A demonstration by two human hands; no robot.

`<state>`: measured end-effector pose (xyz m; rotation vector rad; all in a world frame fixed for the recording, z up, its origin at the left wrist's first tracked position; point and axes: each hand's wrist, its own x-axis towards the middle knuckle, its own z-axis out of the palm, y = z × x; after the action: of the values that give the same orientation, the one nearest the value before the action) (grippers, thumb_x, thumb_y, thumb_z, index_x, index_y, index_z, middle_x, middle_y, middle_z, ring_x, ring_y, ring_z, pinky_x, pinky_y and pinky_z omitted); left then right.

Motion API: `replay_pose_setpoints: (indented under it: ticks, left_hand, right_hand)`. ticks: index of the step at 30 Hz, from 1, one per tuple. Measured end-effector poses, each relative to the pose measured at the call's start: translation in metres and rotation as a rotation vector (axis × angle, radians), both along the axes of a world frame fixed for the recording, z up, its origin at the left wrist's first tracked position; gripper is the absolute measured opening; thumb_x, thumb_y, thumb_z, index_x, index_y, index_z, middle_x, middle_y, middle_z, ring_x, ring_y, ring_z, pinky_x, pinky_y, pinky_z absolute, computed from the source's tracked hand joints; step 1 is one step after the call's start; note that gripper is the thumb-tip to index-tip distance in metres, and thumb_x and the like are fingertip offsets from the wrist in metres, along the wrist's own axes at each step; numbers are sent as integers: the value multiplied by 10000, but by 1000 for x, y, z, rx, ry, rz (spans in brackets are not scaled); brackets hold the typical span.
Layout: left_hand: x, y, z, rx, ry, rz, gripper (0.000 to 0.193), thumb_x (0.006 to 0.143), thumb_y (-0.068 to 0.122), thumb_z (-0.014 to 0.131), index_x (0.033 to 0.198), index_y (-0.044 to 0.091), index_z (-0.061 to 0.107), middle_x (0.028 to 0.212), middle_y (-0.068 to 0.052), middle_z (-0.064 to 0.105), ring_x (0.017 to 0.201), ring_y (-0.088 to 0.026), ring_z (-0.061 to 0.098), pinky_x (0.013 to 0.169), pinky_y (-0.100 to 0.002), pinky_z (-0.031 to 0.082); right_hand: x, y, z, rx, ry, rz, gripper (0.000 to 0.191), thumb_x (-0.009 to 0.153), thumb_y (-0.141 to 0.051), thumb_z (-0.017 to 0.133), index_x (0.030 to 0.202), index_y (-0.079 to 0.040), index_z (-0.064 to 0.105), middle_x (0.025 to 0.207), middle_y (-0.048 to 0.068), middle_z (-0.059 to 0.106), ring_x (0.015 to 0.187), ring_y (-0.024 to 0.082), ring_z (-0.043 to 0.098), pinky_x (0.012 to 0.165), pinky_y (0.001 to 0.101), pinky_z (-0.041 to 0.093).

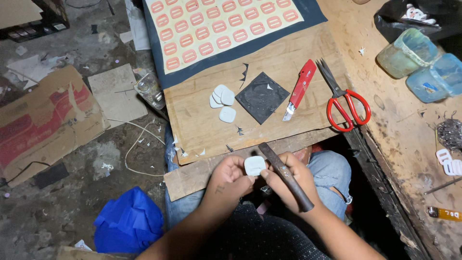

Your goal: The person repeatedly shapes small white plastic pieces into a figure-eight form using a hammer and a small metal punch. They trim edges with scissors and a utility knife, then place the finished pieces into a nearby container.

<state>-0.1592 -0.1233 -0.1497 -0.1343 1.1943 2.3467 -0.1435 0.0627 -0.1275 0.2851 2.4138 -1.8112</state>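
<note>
Between my hands, low over my lap: one small white rounded-square piece (254,165), pinched by the fingertips of my left hand (231,177). My right hand (288,180) is closed around a dark-handled tool (286,176), its tip meeting the piece's right edge; probably a blade or a file, but the working end is too dark to tell.

Just beyond my hands, on the wooden board (202,130) serving as my table: a small stack of finished-looking white pieces (222,101), four or so, overlapping. Right of those, a black square sheet (262,97), then a red utility knife (300,89) and red-handled scissors (344,98), both lying untouched.

Farther out past the stack: a pale sheet printed with rows of orange buckle shapes (216,29), none cut out as far as I can see.

Judgement: early going. A handful of pieces done, one in hand.

Far right of my right hand, two translucent tubs (423,62) on the bench.
</note>
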Motion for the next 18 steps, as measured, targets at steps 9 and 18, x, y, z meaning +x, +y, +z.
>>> replay_pose_setpoints:
  ticks: [9, 18]
  left_hand:
    - [-12, -13, 4, -195, 61, -152, 224, 883, -28, 628, 1102, -69, 641, 921, -94, 722, 768, -95, 690, 679, -216, 563]
    - [-18, -8, 9, -365, 90, 75, 212, 875, -38, 654, 1081, -78, 624, 836, -90, 714, 655, -92, 652, 559, -225, 512]
  right_hand:
    - [-7, 10, 15, 290, 142, 208, 264, 783, -220, 827, 884, -65, 640, 695, 15, 672, 622, 123, 627, 574, 282, 507]
    - [3, -15, 53, 684, 697, 444, 194, 824, -267, 775, 923, -115, 708, 691, 54, 603, 662, 269, 628, 572, 419, 438]
